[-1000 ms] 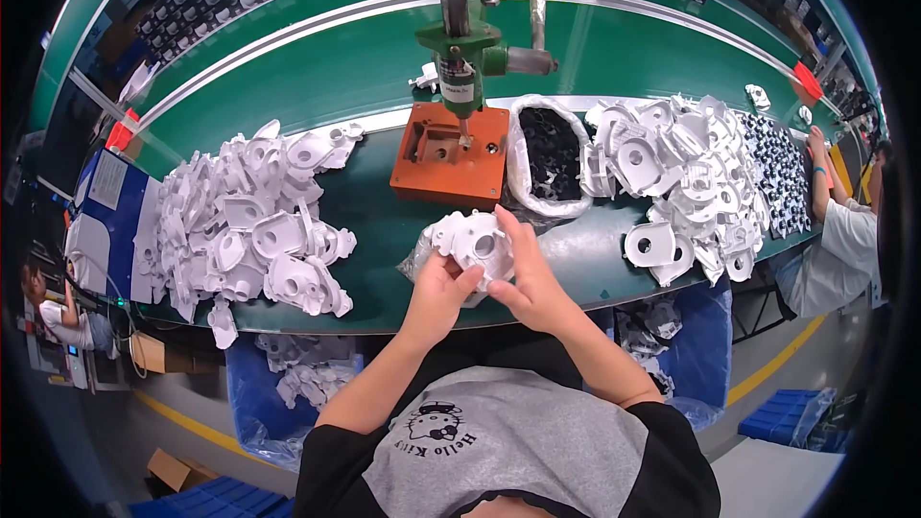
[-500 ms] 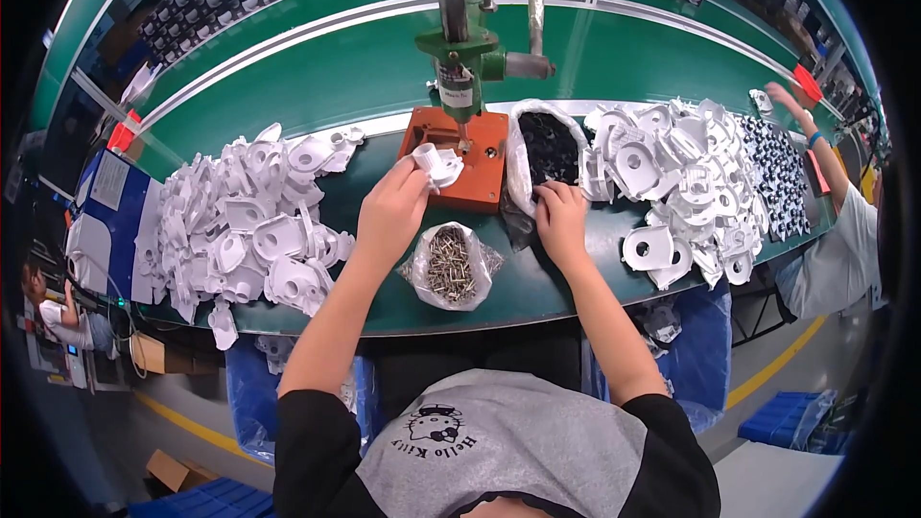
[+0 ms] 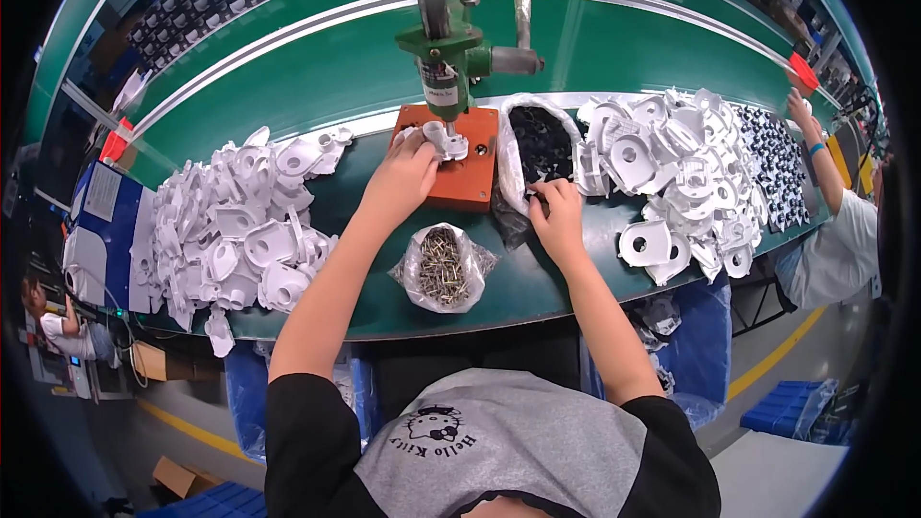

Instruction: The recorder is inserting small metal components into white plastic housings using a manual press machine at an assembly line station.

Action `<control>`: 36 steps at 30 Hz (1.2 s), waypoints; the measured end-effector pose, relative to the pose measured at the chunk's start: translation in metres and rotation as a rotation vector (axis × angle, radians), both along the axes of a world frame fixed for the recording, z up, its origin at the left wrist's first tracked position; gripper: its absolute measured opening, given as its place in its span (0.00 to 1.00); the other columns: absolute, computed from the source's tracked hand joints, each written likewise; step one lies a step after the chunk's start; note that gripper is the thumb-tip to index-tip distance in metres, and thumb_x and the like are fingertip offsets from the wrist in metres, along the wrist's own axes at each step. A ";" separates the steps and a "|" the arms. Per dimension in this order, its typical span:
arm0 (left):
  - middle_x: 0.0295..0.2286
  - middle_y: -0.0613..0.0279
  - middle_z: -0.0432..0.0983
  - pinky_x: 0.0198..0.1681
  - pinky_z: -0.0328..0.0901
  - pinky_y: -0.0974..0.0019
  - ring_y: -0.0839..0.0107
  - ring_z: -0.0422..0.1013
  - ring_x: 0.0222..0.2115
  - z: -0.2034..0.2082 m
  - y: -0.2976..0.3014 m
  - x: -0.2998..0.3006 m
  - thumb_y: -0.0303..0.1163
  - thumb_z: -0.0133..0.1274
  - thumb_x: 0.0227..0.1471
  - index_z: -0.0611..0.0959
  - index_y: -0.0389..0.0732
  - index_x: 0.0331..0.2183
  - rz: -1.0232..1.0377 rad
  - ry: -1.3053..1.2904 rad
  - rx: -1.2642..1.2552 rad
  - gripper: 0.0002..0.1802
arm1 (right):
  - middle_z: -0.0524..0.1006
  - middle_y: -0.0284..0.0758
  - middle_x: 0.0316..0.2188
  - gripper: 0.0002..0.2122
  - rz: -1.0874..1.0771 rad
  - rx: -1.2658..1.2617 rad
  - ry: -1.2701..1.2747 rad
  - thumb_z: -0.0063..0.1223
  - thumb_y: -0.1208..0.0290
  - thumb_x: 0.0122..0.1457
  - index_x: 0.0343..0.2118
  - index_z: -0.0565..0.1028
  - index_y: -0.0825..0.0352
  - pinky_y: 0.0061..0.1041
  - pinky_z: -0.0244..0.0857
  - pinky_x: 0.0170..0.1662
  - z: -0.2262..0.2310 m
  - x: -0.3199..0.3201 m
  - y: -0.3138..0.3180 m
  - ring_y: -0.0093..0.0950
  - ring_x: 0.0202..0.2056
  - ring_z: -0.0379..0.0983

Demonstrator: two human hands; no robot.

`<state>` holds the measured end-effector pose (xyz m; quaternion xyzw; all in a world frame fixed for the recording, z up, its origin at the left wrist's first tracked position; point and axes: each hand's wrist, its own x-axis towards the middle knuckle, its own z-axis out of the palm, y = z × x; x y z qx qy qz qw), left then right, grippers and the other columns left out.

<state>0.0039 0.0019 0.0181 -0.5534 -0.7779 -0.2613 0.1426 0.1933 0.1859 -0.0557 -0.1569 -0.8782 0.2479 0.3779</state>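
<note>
My left hand (image 3: pixel 403 177) grips a white plastic part (image 3: pixel 449 142) with a round collar, which sits on the orange block (image 3: pixel 465 187) right under the tip of the green hand press (image 3: pixel 443 53). To the right, my right hand (image 3: pixel 558 216) is at the near edge of the clear plastic bag (image 3: pixel 512 158) of small black parts (image 3: pixel 544 144). Its thumb and fingertips are pinched together; whatever lies between them is too small to make out. Nearer to me, between my forearms, a clear bag (image 3: pixel 413 273) holds many metal pins (image 3: pixel 445 264).
White plastic parts lie in a left heap (image 3: pixel 230 221) and a right heap (image 3: pixel 696 182). Beyond the right heap are rows of black-and-white pieces (image 3: pixel 772 168). A co-worker's arm (image 3: pixel 825 168) reaches in at far right. Blue bins (image 3: pixel 700 355) stand below the table's front edge.
My left hand has carried the white part forward onto the orange block, under the press tip. My right hand stays by the bag of black parts. The co-worker's hand has shifted.
</note>
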 end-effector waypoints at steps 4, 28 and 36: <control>0.45 0.48 0.67 0.57 0.57 0.53 0.48 0.65 0.47 -0.004 -0.002 -0.007 0.25 0.50 0.50 0.73 0.35 0.33 -0.059 0.012 0.031 0.07 | 0.69 0.36 0.28 0.10 -0.023 0.000 -0.032 0.54 0.76 0.49 0.35 0.76 0.69 0.31 0.58 0.41 0.002 0.000 -0.002 0.35 0.35 0.66; 0.37 0.57 0.74 0.46 0.65 0.56 0.55 0.69 0.43 -0.005 -0.003 0.006 0.30 0.53 0.43 0.75 0.38 0.33 0.097 -0.278 0.078 0.12 | 0.73 0.36 0.27 0.05 -0.051 0.225 -0.452 0.54 0.71 0.45 0.25 0.77 0.63 0.35 0.67 0.38 0.037 -0.008 0.003 0.37 0.34 0.71; 0.39 0.56 0.73 0.50 0.62 0.55 0.54 0.67 0.46 -0.018 -0.002 0.001 0.31 0.53 0.42 0.74 0.38 0.35 0.093 -0.051 0.165 0.14 | 0.76 0.40 0.26 0.05 -0.002 0.213 -0.593 0.53 0.71 0.45 0.23 0.76 0.65 0.37 0.68 0.36 0.042 -0.014 0.018 0.40 0.32 0.74</control>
